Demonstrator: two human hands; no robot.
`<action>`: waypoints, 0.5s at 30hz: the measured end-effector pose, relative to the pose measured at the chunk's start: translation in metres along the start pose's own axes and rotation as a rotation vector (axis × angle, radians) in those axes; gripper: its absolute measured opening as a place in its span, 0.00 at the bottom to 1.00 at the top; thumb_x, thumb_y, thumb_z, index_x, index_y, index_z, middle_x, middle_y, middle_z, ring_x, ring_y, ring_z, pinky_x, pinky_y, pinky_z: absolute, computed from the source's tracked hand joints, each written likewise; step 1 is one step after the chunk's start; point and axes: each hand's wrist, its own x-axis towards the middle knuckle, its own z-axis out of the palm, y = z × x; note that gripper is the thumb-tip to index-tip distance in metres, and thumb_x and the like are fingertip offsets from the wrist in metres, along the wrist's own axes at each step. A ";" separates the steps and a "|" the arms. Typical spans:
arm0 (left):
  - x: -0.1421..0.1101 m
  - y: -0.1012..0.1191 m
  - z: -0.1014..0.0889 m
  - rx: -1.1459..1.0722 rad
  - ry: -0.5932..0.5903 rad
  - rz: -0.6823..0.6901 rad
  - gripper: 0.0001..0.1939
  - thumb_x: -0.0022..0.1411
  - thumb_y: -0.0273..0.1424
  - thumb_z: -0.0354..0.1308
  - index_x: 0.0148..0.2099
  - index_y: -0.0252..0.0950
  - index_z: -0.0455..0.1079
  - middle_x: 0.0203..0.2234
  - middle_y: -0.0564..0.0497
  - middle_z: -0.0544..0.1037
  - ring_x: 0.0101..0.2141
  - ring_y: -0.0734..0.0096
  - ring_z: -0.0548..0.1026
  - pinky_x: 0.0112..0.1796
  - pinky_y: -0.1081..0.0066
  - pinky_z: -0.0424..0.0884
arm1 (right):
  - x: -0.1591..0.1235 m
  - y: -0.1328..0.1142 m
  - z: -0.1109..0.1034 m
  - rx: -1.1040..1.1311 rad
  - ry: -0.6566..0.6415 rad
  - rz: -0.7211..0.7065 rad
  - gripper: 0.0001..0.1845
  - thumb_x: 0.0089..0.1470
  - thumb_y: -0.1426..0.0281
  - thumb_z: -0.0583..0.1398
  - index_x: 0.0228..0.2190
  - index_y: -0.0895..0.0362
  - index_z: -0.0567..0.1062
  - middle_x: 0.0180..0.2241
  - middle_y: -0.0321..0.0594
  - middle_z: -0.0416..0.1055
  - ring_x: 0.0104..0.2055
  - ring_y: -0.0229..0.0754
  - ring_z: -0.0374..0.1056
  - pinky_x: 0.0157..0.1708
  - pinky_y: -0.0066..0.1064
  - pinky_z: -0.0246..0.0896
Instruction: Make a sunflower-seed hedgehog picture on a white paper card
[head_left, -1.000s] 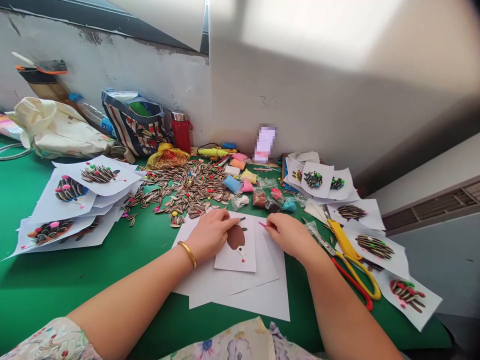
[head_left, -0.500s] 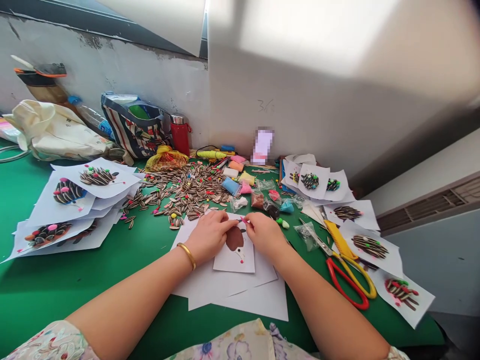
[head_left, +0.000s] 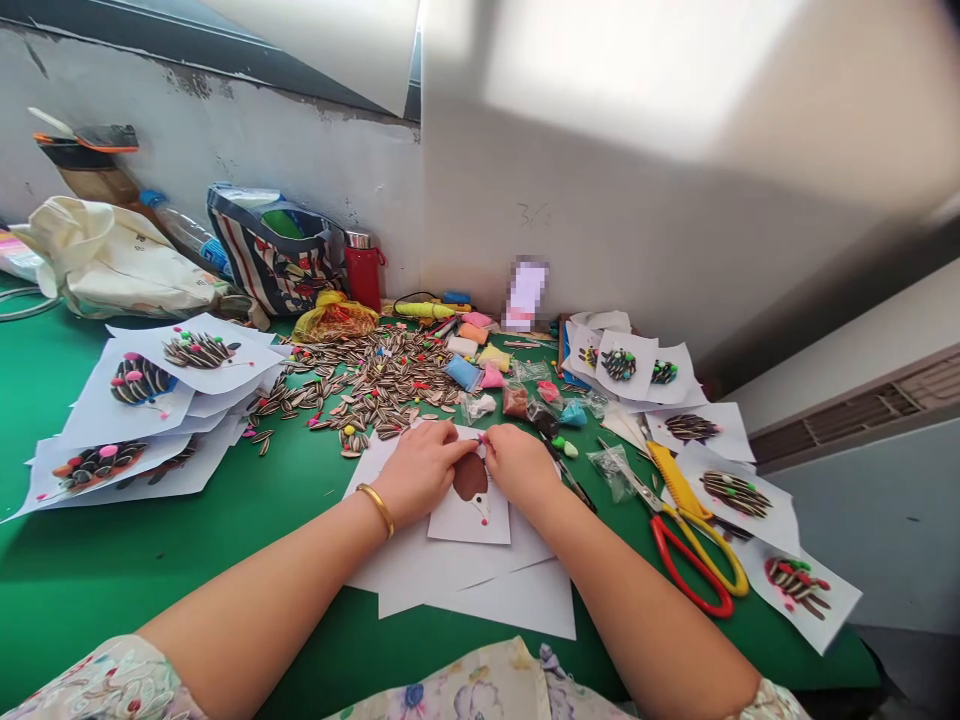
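A small white paper card (head_left: 469, 525) bears a hedgehog shape (head_left: 471, 478) with a brown body, a pale face, a black eye and a red nose. My left hand (head_left: 420, 470), with a gold bangle on its wrist, is closed over the card's left side, fingers bent and thumb reaching toward the card's top. My right hand (head_left: 521, 462) is closed in a pinch at the upper right of the brown body. Its fingertips nearly meet the left ones; whatever they pinch is too small and covered to name. Larger white sheets (head_left: 480, 600) lie beneath the card.
Sunflower seeds (head_left: 390, 375) are heaped beyond my hands. Clay packets (head_left: 463, 373) lie right of them. Red-and-yellow scissors (head_left: 694, 550), a yellow cutter (head_left: 675, 480) and finished seed hedgehogs (head_left: 735, 492) are at right. More hedgehog cards (head_left: 142, 385) are stacked at left. A red flask (head_left: 364, 272) stands behind.
My right hand has shifted slightly left, closer to the left fingertips, and now covers a dark piece at the hedgehog's upper right. The left hand stays almost in place.
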 end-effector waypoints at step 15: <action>-0.001 -0.003 0.002 -0.018 0.014 0.004 0.21 0.68 0.26 0.49 0.58 0.45 0.71 0.43 0.46 0.74 0.45 0.60 0.68 0.49 0.59 0.65 | -0.012 0.017 -0.024 0.073 0.046 0.035 0.12 0.62 0.74 0.53 0.41 0.54 0.76 0.40 0.39 0.77 0.40 0.42 0.70 0.35 0.32 0.54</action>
